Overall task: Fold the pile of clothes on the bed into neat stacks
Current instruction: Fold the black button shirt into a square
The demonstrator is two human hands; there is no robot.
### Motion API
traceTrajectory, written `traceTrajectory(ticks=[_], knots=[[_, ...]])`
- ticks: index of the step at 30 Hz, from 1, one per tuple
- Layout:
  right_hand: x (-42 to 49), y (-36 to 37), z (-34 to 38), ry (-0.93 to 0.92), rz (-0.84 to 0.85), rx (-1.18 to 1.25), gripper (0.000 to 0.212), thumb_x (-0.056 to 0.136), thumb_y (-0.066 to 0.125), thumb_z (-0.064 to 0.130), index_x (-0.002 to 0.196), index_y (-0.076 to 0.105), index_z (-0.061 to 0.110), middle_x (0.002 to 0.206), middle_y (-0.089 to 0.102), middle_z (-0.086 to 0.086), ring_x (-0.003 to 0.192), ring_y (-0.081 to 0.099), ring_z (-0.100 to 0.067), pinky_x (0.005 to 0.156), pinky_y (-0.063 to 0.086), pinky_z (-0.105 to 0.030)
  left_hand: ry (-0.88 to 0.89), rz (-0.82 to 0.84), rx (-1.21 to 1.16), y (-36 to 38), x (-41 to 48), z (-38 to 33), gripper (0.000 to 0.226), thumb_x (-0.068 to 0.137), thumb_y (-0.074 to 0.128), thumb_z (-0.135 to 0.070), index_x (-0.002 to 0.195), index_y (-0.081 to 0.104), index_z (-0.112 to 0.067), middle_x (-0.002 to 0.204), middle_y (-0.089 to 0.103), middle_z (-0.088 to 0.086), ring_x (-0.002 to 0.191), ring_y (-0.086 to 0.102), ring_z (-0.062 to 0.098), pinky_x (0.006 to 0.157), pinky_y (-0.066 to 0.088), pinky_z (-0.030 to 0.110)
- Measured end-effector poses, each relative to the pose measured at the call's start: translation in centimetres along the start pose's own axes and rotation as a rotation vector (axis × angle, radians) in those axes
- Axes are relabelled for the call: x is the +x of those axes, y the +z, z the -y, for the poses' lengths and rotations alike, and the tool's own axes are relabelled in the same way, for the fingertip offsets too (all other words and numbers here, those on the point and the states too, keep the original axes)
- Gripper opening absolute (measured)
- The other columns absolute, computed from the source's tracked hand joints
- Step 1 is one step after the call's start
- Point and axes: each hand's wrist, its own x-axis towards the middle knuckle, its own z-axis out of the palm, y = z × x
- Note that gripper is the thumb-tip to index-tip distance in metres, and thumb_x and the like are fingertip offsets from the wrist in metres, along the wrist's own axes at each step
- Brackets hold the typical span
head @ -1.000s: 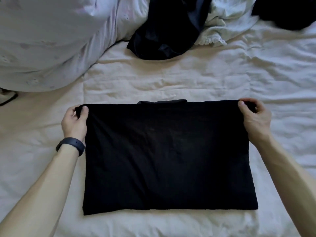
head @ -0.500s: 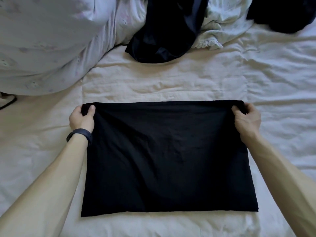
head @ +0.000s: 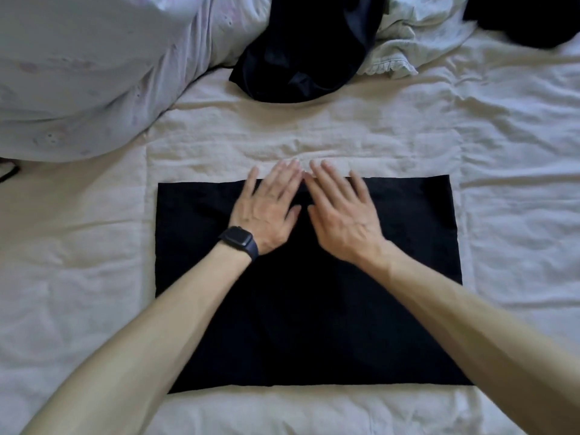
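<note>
In the middle of the wrinkled cream bed sheet point(head: 94, 246), a flat black rectangle of folded soft cloth point(head: 376, 309) is lying squared up, its long edges running left to right. The left hand point(head: 270, 211), wearing a dark wristwatch point(head: 238, 240), and the right hand point(head: 342, 215) are resting side by side on its far edge. The fingers are lying straight and spread, gripping nothing, with the fingertips reaching just past the edge onto the sheet.

At the far side a crumpled dark navy garment point(head: 298, 58), a pale green ruffled garment point(head: 408, 42) and another black heap point(head: 518, 20) are waiting, with a pale floral duvet point(head: 78, 73) bunching at far left.

The black cloth is looking light, limp and thin. It will likely slump if lifted at one point, so pinching both corners of a short side seems the surest hold for folding it across.
</note>
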Motion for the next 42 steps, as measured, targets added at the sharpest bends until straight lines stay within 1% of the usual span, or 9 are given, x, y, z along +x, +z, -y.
traceTrajectory(ticks=[6, 14, 22, 26, 30, 33, 37, 40, 42], knots=[[-0.2, 4.9, -1.9, 0.163, 0.232, -0.05, 0.064, 0.107, 0.021, 0.05, 0.163, 0.015, 0.02, 0.171, 0.006, 0.004, 0.157, -0.002, -0.011, 0.124, -0.013, -0.048, -0.118, 0.141, 0.014, 5.4, -0.9, 1.0, 0.068, 0.099, 0.01, -0.058, 0.159, -0.006, -0.029, 0.167, -0.01, -0.007, 0.153, -0.012, 0.01, 0.116, -0.022, 0.045], [-2.6, 3.1, -7.2, 0.584, 0.25, -0.052, 0.068, 0.104, 0.011, 0.056, 0.164, 0.001, 0.025, 0.171, -0.012, 0.0, 0.155, -0.019, -0.017, 0.121, -0.013, -0.061, -0.41, 0.011, 0.006, 4.1, -2.4, 5.7, 0.06, 0.104, 0.018, -0.05, 0.159, 0.001, -0.031, 0.168, -0.003, 0.0, 0.154, -0.005, 0.019, 0.12, -0.009, 0.057], [-12.2, 4.9, 4.0, 0.108, 0.128, -0.015, 0.064, 0.103, 0.038, 0.057, 0.161, 0.026, 0.032, 0.171, 0.011, -0.004, 0.158, 0.007, -0.022, 0.124, 0.005, -0.059, -0.132, 0.084, -0.069, 5.9, -13.5, -3.8, 0.068, 0.096, 0.032, -0.056, 0.159, 0.015, -0.035, 0.168, 0.007, -0.002, 0.154, 0.01, 0.019, 0.12, 0.001, 0.057], [-15.9, 4.3, -1.4, 0.445, 0.23, -0.082, 0.068, 0.099, 0.032, 0.064, 0.161, 0.018, 0.04, 0.172, 0.004, -0.002, 0.158, 0.0, -0.022, 0.122, -0.001, -0.061, -0.525, 0.19, -0.052, 6.5, -19.8, 2.2, 0.068, 0.096, 0.02, -0.062, 0.157, 0.005, -0.038, 0.167, -0.003, -0.005, 0.155, 0.001, 0.021, 0.119, 0.002, 0.061], [-18.9, 1.5, -2.7, 0.875, 0.195, 0.029, 0.074, 0.097, 0.026, 0.067, 0.162, 0.005, 0.039, 0.171, -0.006, -0.003, 0.157, -0.01, -0.02, 0.121, -0.004, -0.063, -0.917, 0.028, -0.183, 5.3, -24.7, 2.9, 0.068, 0.1, 0.031, -0.058, 0.16, 0.013, -0.031, 0.168, 0.007, 0.005, 0.154, 0.006, 0.026, 0.118, 0.002, 0.062], [-21.9, -0.7, 1.4, 1.07, -0.075, 0.213, 0.081, 0.091, 0.044, 0.064, 0.159, 0.018, 0.029, 0.167, 0.012, -0.009, 0.154, 0.011, -0.027, 0.121, 0.005, -0.06, -1.317, -0.279, -0.418, 4.2, -26.6, -0.8, 0.069, 0.095, 0.056, -0.049, 0.154, 0.029, -0.024, 0.161, 0.024, 0.014, 0.146, 0.026, 0.035, 0.116, 0.021, 0.06], [-25.6, -3.3, 6.3, 1.761, -0.344, 0.67, 0.074, 0.084, 0.068, 0.056, 0.14, 0.039, 0.018, 0.143, 0.042, -0.008, 0.126, 0.047, -0.026, 0.108, 0.04, -0.048, -2.068, -0.338, -0.982, 2.1, -29.0, -5.6, 0.068, 0.086, 0.067, -0.055, 0.133, 0.043, -0.012, 0.138, 0.049, 0.016, 0.115, 0.054, 0.034, 0.092, 0.048, 0.046], [-25.9, -4.5, 6.2, 1.941, -0.453, 1.297, 0.047, 0.086, 0.078, 0.047, 0.1, 0.05, 0.013, 0.087, 0.056, -0.001, 0.065, 0.055, -0.013, 0.057, 0.049, -0.028, -2.025, -0.328, -1.632, 1.6, -29.4, -6.4, 0.059, 0.092, 0.062, -0.056, 0.121, 0.057, -0.006, 0.116, 0.064, 0.01, 0.092, 0.063, 0.02, 0.072, 0.052, 0.03], [-25.6, -4.8, 4.9, 1.914, -0.504, 1.422, 0.038, 0.092, 0.074, 0.042, 0.111, 0.058, 0.013, 0.096, 0.066, 0.001, 0.071, 0.063, -0.013, 0.06, 0.055, -0.028, -1.955, -0.429, -1.806, 1.5, -29.5, -5.4, 0.062, 0.095, 0.061, -0.05, 0.138, 0.049, -0.007, 0.115, 0.06, 0.004, 0.108, 0.06, 0.019, 0.088, 0.052, 0.029]])
